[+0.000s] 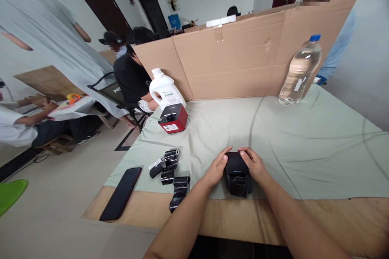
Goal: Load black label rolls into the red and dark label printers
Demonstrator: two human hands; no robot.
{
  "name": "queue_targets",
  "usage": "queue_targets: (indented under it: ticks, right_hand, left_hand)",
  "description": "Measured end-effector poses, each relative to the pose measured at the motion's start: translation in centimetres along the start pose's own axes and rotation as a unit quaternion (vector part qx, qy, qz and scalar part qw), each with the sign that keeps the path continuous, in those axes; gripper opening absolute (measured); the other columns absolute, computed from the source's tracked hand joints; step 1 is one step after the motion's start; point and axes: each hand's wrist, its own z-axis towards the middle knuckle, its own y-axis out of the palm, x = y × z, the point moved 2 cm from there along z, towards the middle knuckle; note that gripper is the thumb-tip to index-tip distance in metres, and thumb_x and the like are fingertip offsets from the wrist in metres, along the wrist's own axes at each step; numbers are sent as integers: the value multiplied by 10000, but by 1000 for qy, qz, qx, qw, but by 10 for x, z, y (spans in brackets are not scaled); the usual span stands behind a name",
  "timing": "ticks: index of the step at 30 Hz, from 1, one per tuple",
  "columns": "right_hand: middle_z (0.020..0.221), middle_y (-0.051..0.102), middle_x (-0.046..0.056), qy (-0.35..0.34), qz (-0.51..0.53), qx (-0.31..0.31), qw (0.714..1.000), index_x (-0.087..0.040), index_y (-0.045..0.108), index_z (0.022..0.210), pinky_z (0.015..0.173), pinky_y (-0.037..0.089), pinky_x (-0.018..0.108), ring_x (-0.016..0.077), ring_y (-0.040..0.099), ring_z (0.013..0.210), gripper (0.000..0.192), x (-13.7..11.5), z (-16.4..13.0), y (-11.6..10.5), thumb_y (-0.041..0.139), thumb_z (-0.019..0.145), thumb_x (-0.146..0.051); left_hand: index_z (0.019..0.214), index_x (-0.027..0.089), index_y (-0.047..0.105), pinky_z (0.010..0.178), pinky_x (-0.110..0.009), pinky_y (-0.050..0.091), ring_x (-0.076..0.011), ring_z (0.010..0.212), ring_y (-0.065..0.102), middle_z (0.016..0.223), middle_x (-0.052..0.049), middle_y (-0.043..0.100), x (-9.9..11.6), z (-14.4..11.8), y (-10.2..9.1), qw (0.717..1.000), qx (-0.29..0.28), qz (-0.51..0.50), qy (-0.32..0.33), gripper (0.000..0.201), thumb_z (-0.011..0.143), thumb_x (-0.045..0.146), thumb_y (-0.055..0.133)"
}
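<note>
A small black label printer (pixel 237 165) stands on the green cloth near the front edge of the table. My left hand (pixel 217 167) holds its left side, with the fingers along the upper edge. On its opposite side, my right hand (pixel 254 164) grips it, the thumb resting on top. A crumpled, shiny black strip (pixel 238 184) hangs at the printer's front. To the left of my left forearm lie curled black strips (pixel 181 188) and a small black-and-white roll (pixel 157 167). The forearm partly covers the nearest strip.
A black phone (pixel 120 195) lies at the table's left edge. Farther back stand a red-and-black box (pixel 176 119), a white jug (pixel 167 92) and a clear bottle (pixel 299 73) with a blue cap. Behind them rises a cardboard screen (pixel 231 62). Several people are around.
</note>
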Motion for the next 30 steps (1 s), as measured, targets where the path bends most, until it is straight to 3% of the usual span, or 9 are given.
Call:
queue_targets:
  ticks: [4,6,9,14,26,30]
  right_hand:
    - [1032,654,74,14,76,5,997,-193,602,1040,748,480,304,200,601,871,515,-3,0,-1,573,759,-623]
    - [1057,651,75,28,109,1,994,-199,601,1043,761,487,313,200,606,882,527,-4,1,-2,595,742,-631]
    - [1120,637,82,59,143,-7,988,-210,581,1097,812,492,336,214,609,950,584,-2,1,-1,645,700,-633]
    - [1066,665,96,97,143,-73,982,-178,570,1114,855,493,376,241,621,980,602,3,2,5,719,670,-556]
    - [1075,669,87,48,108,-53,992,-187,553,1101,848,505,367,240,621,1015,566,7,3,4,714,682,-532]
    - [1048,670,85,59,126,-38,990,-187,555,1097,847,507,376,237,626,985,575,7,2,8,716,676,-545]
  left_hand:
    - [1454,224,306,1030,-381,385,-255,1221,489,1359,-90,510,2,-3,1,996,-59,-60,-28,726,843,526,555]
    - [1459,229,266,973,-370,423,-243,1136,541,1290,-92,544,2,-4,3,994,-60,-87,-40,783,812,512,603]
    - [1402,220,322,904,-360,449,-226,1029,574,1171,-89,577,-1,-1,5,992,-17,-118,-42,799,747,520,669]
    - [1237,190,445,913,-352,427,-231,1042,556,1111,-92,582,-9,3,6,982,67,-162,-64,739,659,555,724]
    - [1230,198,490,877,-342,447,-223,1000,576,1101,-79,608,-7,3,4,984,63,-154,-59,708,649,510,745]
    - [1167,186,538,897,-337,449,-226,1025,581,1118,-84,622,-6,3,5,978,91,-180,-53,635,650,480,759]
